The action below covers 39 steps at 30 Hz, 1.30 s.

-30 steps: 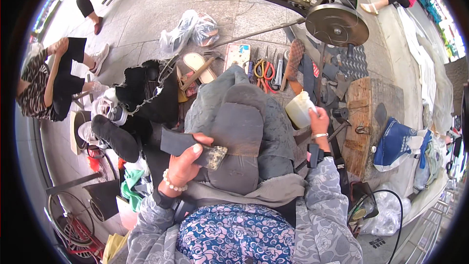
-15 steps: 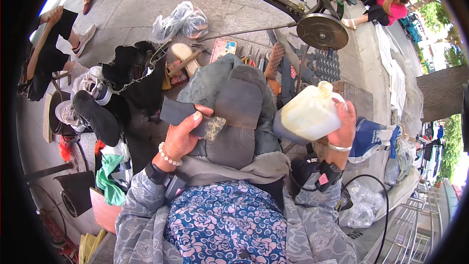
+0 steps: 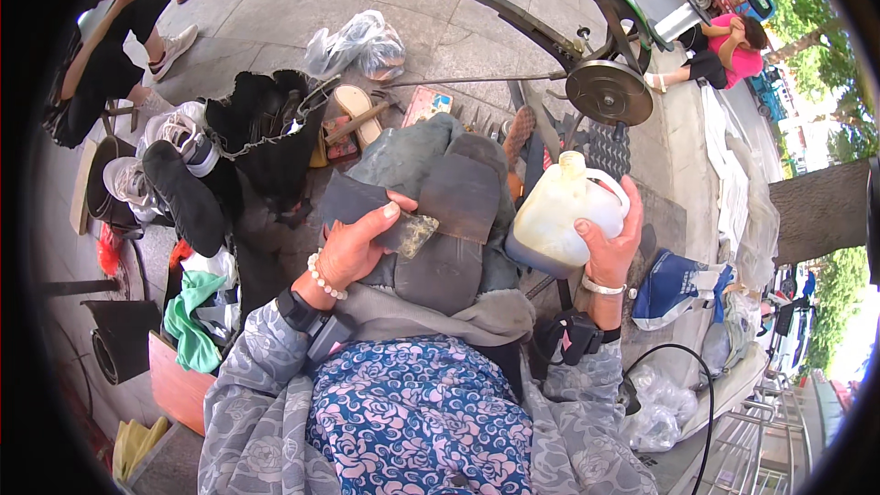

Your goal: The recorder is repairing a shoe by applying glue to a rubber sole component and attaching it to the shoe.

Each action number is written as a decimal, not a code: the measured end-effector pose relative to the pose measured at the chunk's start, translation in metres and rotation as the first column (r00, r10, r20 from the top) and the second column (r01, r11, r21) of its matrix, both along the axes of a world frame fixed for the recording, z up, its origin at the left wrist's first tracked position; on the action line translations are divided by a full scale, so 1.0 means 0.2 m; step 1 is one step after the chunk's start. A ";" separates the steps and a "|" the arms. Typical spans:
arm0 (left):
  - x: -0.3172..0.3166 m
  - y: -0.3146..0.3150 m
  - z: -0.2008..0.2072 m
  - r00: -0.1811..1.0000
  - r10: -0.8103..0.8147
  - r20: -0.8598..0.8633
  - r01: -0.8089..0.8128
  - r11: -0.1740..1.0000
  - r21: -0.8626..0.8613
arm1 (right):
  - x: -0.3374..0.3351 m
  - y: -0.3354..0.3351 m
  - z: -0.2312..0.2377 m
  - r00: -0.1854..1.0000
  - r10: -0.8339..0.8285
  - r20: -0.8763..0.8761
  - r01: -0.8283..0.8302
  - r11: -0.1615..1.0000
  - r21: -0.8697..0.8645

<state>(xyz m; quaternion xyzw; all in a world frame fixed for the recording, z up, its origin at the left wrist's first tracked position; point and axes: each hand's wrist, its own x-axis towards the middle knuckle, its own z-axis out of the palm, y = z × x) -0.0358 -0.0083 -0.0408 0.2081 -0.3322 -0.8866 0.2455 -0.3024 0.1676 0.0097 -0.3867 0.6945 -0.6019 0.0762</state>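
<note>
My left hand (image 3: 359,243) pinches a flat dark rubber-like piece (image 3: 348,202) over my lap; the end near my thumb has a crusty yellowish patch. My right hand (image 3: 616,243) is wrapped round the handle of a translucent plastic jug (image 3: 555,211). Dark liquid shows in the jug's bottom, and its top looks stained yellow. On my lap, between the hands, lies a dark rectangular sheet (image 3: 461,197) over a dark pad (image 3: 438,270), with grey-green cloth (image 3: 394,156) around them and a grey cloth (image 3: 458,316) below.
A cast-metal machine with a wheel (image 3: 610,90) stands ahead. Hand tools, a sandal (image 3: 357,110) and a black bag (image 3: 261,147) lie before me. Shoes (image 3: 183,192) are piled at left, a blue bag (image 3: 678,289) at right. Two people sit nearby, left and far right.
My right hand has brought the jug slightly left and turned it more upright. My left hand still holds the dark piece. The whole view has shifted a little.
</note>
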 end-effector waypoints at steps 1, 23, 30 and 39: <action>0.00 0.00 0.00 1.000 0.009 -0.006 -0.009 1.000 0.001 | 0.01 -0.01 0.04 1.000 0.029 -0.007 -0.029 1.000 -0.008; 0.00 -0.01 -0.03 1.000 -0.017 -0.014 0.018 0.999 0.044 | 0.15 -0.41 0.60 0.527 0.798 -0.291 -0.349 0.515 0.783; 0.02 -0.02 -0.03 0.999 -0.047 -0.013 0.048 0.998 0.032 | 0.15 -0.46 0.63 0.474 0.838 -0.269 -0.329 0.452 0.829; 0.01 -0.02 -0.05 0.998 -0.033 -0.044 0.034 0.999 0.027 | 0.16 -0.50 0.64 0.434 0.856 -0.281 -0.284 0.426 0.859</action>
